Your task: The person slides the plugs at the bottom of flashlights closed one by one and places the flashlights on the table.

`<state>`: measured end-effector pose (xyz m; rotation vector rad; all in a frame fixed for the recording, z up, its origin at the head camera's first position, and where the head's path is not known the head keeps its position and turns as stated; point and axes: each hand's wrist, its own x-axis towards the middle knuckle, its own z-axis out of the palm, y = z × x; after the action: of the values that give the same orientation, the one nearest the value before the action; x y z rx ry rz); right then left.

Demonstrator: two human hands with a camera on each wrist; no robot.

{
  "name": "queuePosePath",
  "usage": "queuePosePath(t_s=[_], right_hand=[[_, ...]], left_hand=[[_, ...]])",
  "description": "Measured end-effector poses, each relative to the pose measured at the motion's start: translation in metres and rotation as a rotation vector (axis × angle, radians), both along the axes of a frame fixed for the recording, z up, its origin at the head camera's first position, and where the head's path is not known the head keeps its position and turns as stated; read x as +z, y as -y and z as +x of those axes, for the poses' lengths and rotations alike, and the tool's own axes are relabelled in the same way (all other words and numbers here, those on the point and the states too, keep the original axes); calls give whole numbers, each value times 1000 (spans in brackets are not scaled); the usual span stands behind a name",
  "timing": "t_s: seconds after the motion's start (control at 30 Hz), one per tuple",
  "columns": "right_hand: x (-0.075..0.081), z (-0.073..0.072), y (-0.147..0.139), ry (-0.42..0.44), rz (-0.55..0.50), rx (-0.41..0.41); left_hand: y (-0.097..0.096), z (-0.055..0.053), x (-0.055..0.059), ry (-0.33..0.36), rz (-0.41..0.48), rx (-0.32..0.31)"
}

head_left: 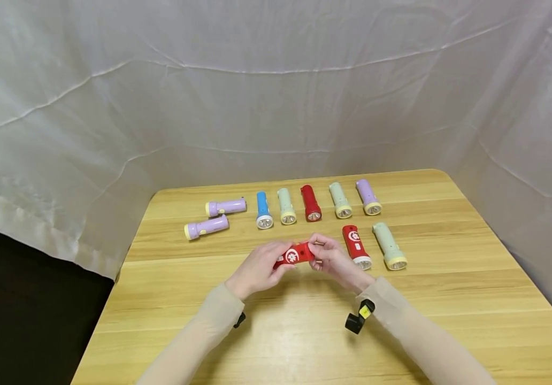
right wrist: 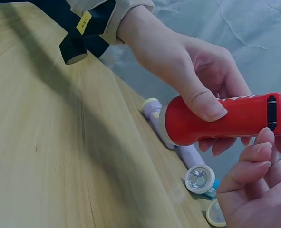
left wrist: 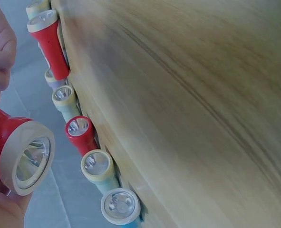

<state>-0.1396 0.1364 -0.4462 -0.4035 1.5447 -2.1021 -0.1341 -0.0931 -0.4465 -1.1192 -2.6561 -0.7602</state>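
Above the middle of the table, my left hand (head_left: 258,266) grips a red flashlight (head_left: 298,254) with a white emblem. The thumb and fingers wrap its body in the right wrist view, where a black slot (right wrist: 272,113) shows near the tail. My right hand (head_left: 336,260) pinches that tail end, fingers curled close to the slot. The white-rimmed lens (left wrist: 33,159) faces the left wrist camera. Just right of my right hand lies another red flashlight (head_left: 355,245) with a white rim, and beside it a pale green flashlight (head_left: 389,245).
Along the back lie a blue flashlight (head_left: 262,206), a dark red flashlight (head_left: 310,200), two pale green ones and a purple flashlight (head_left: 367,193). Two more purple flashlights lie sideways at the left. Grey cloth (head_left: 305,117) hangs behind the wooden table (head_left: 295,342).
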Motion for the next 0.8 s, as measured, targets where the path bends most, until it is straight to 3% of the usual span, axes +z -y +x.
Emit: queuePosePath(t_s=[0.5, 0.8], right_hand=[[9, 3, 7, -11, 148, -124], [10, 3, 6, -56, 214, -185]], left_hand=[[0, 2, -1, 57, -13, 45], [-7, 2, 7, 117, -29, 83]])
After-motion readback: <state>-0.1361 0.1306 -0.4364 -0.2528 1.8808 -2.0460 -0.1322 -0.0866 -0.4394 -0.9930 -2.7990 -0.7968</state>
